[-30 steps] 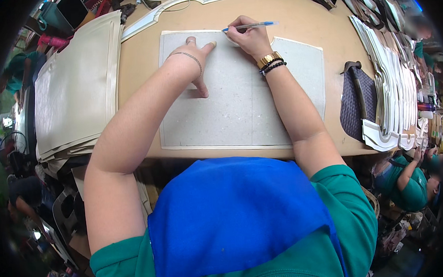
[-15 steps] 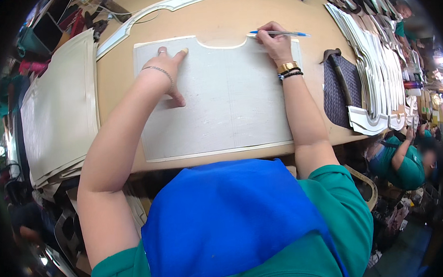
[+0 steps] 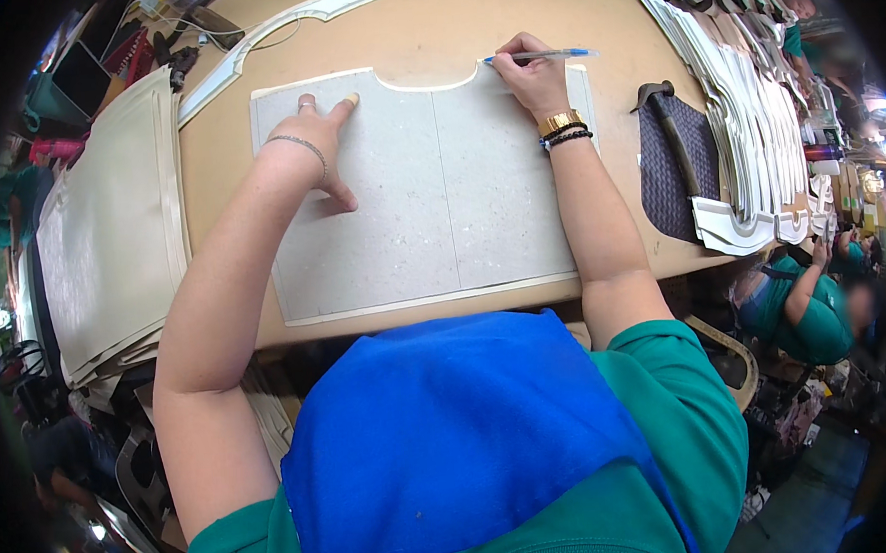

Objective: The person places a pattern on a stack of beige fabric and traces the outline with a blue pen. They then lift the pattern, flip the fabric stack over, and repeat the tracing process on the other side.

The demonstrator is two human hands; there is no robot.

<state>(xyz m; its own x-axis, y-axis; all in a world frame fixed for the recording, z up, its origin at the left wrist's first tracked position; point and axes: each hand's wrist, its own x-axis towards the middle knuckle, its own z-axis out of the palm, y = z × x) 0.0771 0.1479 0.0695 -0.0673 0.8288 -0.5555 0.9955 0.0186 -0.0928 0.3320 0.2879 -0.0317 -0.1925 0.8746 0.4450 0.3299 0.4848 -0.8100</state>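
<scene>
Pen (image 3: 570, 54) shifted since a second ago from left to right corner of the far-edge notch (image 3: 431, 90) in grey board (image 3: 381, 240), flat on tan table (image 3: 509, 8); nearer right hand (image 3: 536, 81) pinches it, shaft trending rightward, left hand (image 3: 322, 148) splayed board-left.

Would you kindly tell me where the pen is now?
In the head view, the pen is right of centre in the right hand, its tip by the right end of the curved notch in the grey board.
</scene>
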